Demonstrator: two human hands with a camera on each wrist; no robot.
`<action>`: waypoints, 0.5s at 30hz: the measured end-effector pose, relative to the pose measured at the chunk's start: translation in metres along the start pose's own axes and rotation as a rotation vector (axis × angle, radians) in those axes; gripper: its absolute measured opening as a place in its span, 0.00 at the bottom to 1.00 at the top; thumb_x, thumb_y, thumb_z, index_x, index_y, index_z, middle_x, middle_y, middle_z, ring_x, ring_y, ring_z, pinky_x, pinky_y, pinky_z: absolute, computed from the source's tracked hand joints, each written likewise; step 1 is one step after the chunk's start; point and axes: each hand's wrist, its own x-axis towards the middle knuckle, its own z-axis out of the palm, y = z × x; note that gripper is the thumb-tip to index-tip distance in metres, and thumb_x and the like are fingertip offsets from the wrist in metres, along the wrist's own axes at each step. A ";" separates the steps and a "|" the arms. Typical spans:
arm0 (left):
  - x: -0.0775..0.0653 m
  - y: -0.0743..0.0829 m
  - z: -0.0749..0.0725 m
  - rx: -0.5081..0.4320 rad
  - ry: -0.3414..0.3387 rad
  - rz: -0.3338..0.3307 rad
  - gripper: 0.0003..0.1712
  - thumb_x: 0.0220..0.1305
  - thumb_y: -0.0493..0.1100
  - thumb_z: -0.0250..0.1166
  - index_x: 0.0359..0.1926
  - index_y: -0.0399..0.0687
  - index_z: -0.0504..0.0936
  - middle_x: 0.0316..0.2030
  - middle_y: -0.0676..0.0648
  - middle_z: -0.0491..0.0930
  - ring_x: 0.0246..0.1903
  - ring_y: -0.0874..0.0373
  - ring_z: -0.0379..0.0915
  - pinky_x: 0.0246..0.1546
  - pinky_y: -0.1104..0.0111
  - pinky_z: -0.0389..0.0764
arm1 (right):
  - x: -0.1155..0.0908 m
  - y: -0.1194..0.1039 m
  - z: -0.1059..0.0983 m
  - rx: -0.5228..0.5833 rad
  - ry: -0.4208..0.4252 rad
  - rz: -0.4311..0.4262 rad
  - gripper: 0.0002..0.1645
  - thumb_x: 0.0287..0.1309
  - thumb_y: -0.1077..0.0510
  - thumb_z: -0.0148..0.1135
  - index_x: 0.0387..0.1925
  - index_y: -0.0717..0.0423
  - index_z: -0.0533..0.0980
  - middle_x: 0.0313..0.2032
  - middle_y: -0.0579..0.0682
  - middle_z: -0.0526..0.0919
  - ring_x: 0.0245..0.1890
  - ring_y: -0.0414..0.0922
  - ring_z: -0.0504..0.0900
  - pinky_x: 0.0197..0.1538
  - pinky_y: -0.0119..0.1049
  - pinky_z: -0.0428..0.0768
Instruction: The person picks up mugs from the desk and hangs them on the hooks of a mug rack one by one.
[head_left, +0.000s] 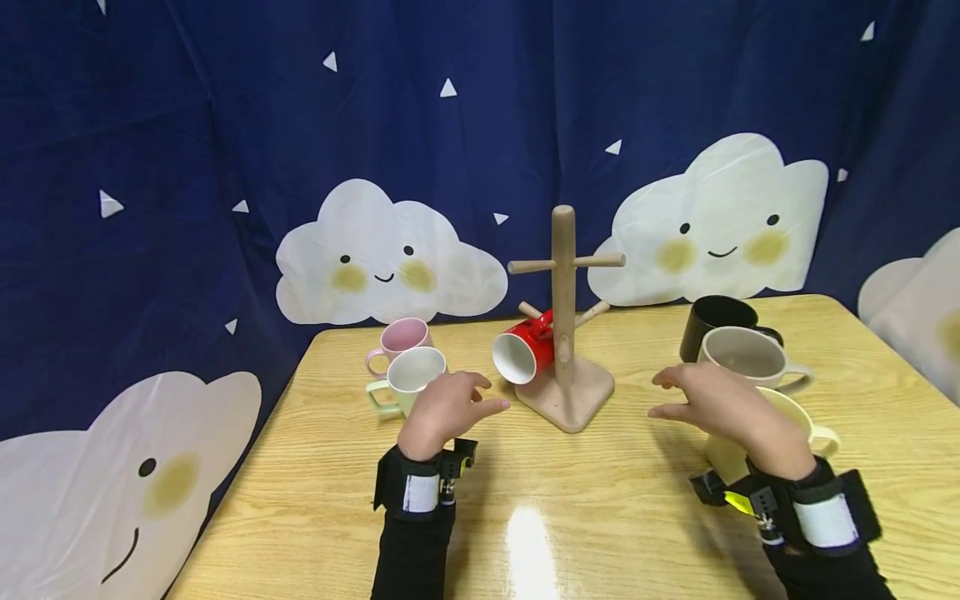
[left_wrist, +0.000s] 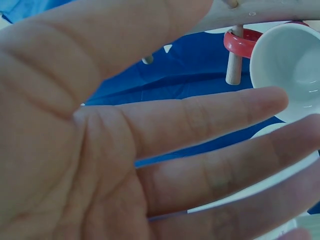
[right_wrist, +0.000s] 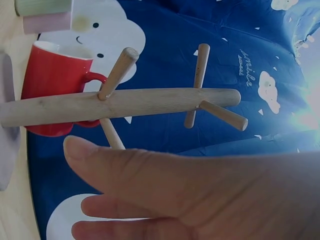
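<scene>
A red mug [head_left: 517, 354] hangs by its handle from a low peg of the wooden mug tree [head_left: 564, 292], its white mouth tipped to the left. My left hand [head_left: 448, 410], fingers extended and holding nothing, is left of the tree, partly covering a pale green mug [head_left: 412, 371]. Behind that one stands a pink mug [head_left: 403, 335]. On the right side my right hand [head_left: 727, 404] also holds nothing, thumb and fingers apart. It overlaps a cream-yellow mug [head_left: 726, 458] and a grey-beige mug [head_left: 744, 352]; whether it touches either is unclear. A black mug [head_left: 712, 321] stands behind these.
All the mugs and the tree share a light wooden table [head_left: 592, 517]. Close behind its far edge hangs a dark blue curtain [head_left: 420, 150] with cloud faces. Upper pegs [right_wrist: 224, 115] of the tree stick out sideways.
</scene>
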 end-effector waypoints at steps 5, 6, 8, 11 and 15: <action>0.003 0.000 0.001 -0.005 -0.006 -0.001 0.27 0.56 0.57 0.63 0.50 0.44 0.79 0.39 0.44 0.82 0.37 0.53 0.77 0.33 0.65 0.77 | 0.002 -0.001 0.000 0.006 -0.043 0.022 0.28 0.47 0.46 0.67 0.43 0.65 0.78 0.36 0.57 0.84 0.37 0.53 0.82 0.41 0.48 0.78; 0.003 -0.001 0.001 -0.005 -0.006 0.002 0.27 0.56 0.57 0.63 0.50 0.44 0.79 0.39 0.44 0.82 0.38 0.53 0.77 0.33 0.65 0.77 | 0.002 -0.001 0.001 0.007 -0.046 0.024 0.28 0.47 0.46 0.67 0.43 0.65 0.78 0.36 0.57 0.84 0.37 0.53 0.82 0.41 0.48 0.78; 0.003 -0.001 0.001 -0.005 -0.008 0.006 0.27 0.56 0.56 0.64 0.50 0.44 0.79 0.40 0.44 0.82 0.38 0.53 0.77 0.33 0.65 0.77 | 0.002 -0.001 0.001 0.009 -0.048 0.026 0.28 0.47 0.46 0.67 0.43 0.65 0.78 0.36 0.57 0.84 0.37 0.53 0.82 0.41 0.48 0.78; 0.003 -0.001 0.001 -0.003 -0.011 0.012 0.27 0.55 0.56 0.64 0.50 0.44 0.79 0.39 0.44 0.82 0.38 0.53 0.78 0.33 0.65 0.77 | 0.002 0.000 0.001 0.006 -0.051 0.027 0.28 0.47 0.45 0.67 0.43 0.64 0.78 0.35 0.57 0.84 0.36 0.52 0.82 0.40 0.47 0.78; 0.003 -0.001 0.001 0.000 -0.011 0.009 0.27 0.55 0.56 0.64 0.50 0.44 0.79 0.40 0.44 0.82 0.38 0.53 0.78 0.34 0.65 0.77 | 0.002 0.000 0.002 0.000 -0.056 0.027 0.28 0.47 0.45 0.67 0.42 0.64 0.78 0.35 0.56 0.84 0.35 0.52 0.82 0.39 0.47 0.78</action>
